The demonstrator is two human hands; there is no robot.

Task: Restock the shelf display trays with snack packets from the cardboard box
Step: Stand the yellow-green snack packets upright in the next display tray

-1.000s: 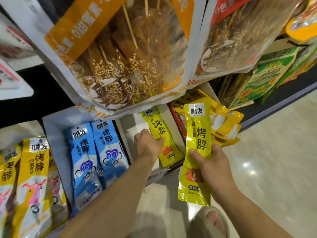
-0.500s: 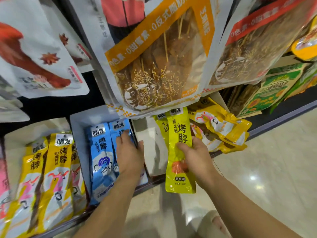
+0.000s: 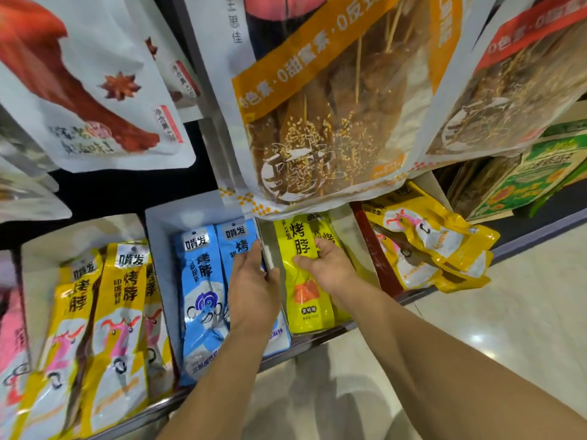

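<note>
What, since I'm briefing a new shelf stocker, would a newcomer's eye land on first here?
Most likely the huge skewer snack bag hanging top centre, nearest the camera. Below it, two hands meet mid-frame at the lower shelf: the right hand holds a yellow packet, while the left hand rests flat on the blue packets beside it.

Pretty bright, even store lighting, probably from ceiling fixtures, since there's a hot glare spot on the glossy floor (image 3: 476, 338). Soft shadow sits under the shelf (image 3: 540, 228) edge. The wide-angle lens bends the edges; the hanging snack bags (image 3: 333, 122) look soft and the far-left packets (image 3: 19, 360) smeared.
</note>
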